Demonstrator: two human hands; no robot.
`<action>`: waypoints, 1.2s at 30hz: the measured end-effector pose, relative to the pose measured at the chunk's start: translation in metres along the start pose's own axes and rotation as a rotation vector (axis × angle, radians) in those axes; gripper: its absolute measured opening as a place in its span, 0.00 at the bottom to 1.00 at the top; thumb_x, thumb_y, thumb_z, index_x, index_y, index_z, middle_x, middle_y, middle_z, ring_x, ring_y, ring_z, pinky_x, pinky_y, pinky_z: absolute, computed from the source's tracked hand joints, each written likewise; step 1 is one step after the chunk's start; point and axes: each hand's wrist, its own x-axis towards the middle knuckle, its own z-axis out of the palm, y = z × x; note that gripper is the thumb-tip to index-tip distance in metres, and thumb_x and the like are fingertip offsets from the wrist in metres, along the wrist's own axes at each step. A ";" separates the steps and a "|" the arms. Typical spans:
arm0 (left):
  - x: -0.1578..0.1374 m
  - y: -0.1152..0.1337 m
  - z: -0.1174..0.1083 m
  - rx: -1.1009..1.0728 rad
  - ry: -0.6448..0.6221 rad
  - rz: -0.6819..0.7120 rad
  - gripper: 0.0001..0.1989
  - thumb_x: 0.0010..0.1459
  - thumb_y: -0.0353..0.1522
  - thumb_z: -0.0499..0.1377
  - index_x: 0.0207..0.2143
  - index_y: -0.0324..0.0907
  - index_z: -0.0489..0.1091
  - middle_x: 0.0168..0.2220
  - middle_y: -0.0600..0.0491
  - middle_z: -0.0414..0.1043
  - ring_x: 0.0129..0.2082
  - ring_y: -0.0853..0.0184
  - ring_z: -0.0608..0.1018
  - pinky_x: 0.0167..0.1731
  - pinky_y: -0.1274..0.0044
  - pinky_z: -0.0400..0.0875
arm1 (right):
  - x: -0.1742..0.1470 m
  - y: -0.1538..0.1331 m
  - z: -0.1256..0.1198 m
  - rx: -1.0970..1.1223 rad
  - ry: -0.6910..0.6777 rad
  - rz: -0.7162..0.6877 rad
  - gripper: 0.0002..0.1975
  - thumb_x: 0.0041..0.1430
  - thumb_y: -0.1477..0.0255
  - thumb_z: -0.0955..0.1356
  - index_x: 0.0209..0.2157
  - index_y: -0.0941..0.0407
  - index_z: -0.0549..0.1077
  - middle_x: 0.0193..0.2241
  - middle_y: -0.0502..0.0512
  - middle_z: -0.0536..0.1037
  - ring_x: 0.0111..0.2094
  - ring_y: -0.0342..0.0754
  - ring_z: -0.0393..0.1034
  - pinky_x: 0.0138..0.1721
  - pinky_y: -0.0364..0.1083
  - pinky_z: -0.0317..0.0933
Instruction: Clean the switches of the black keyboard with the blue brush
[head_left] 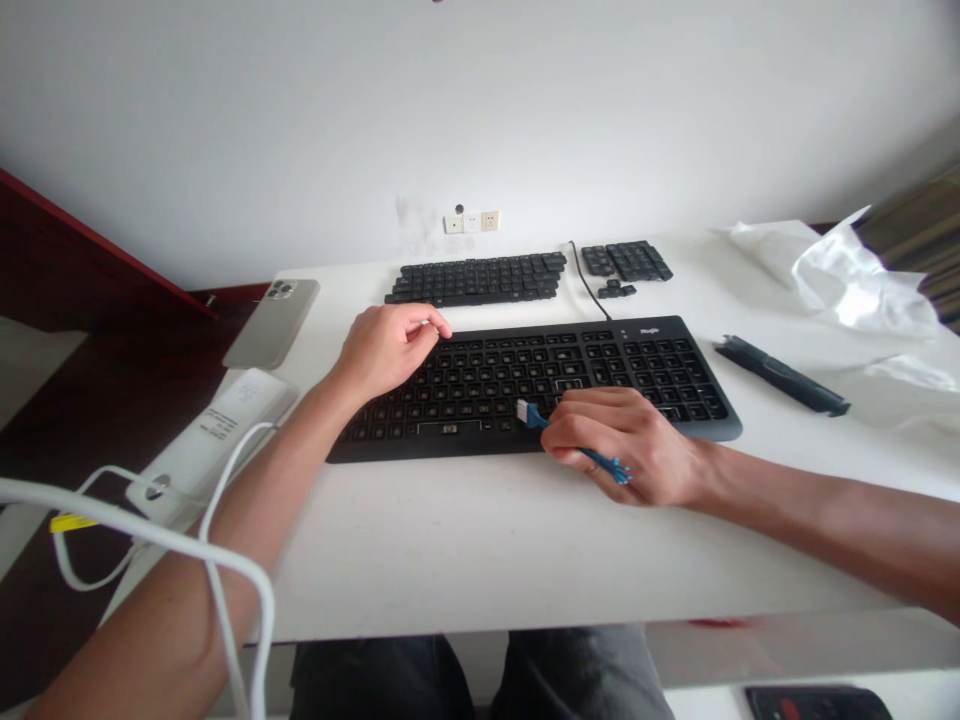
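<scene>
A black keyboard [495,385] with its keycaps off lies on the white table, bare key sockets showing. My left hand [394,345] is at its upper left edge, fingers bent and thumb curled in, holding the frame there. In my right hand [626,440] is a small blue cleaning brush [535,417], gripped between thumb and fingers. Its pale bristle tip is over the lower middle of the keyboard, and blue bristles stick out at the other end below the hand. Whether the tip touches the sockets I cannot tell.
Behind the keyboard lie removed keycaps [480,278] in rows, with more number-pad keycaps [630,262] beyond the cable. A black bar-shaped part [784,375] and a white plastic bag [855,275] are on the right. To the left are a phone [274,325], a white power strip [214,435] and looping white cables [150,515].
</scene>
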 end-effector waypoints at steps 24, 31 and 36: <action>0.000 0.001 0.000 -0.014 -0.002 0.005 0.14 0.64 0.32 0.57 0.37 0.44 0.85 0.17 0.58 0.65 0.20 0.70 0.62 0.29 0.74 0.56 | 0.001 -0.001 -0.003 -0.034 -0.013 0.023 0.07 0.78 0.75 0.62 0.41 0.54 0.68 0.31 0.51 0.73 0.30 0.46 0.64 0.34 0.44 0.61; 0.000 -0.001 0.000 -0.013 -0.001 0.003 0.14 0.64 0.31 0.57 0.37 0.45 0.85 0.18 0.58 0.66 0.19 0.70 0.61 0.29 0.74 0.56 | 0.002 -0.002 -0.003 -0.021 -0.006 0.026 0.08 0.80 0.72 0.61 0.41 0.54 0.68 0.31 0.52 0.74 0.30 0.47 0.65 0.34 0.45 0.62; 0.000 -0.001 0.000 -0.016 -0.005 0.003 0.15 0.64 0.32 0.56 0.37 0.45 0.85 0.18 0.59 0.66 0.19 0.70 0.62 0.29 0.74 0.56 | 0.004 -0.004 -0.005 0.000 -0.033 0.068 0.06 0.78 0.75 0.62 0.45 0.55 0.69 0.34 0.54 0.78 0.33 0.47 0.68 0.37 0.45 0.66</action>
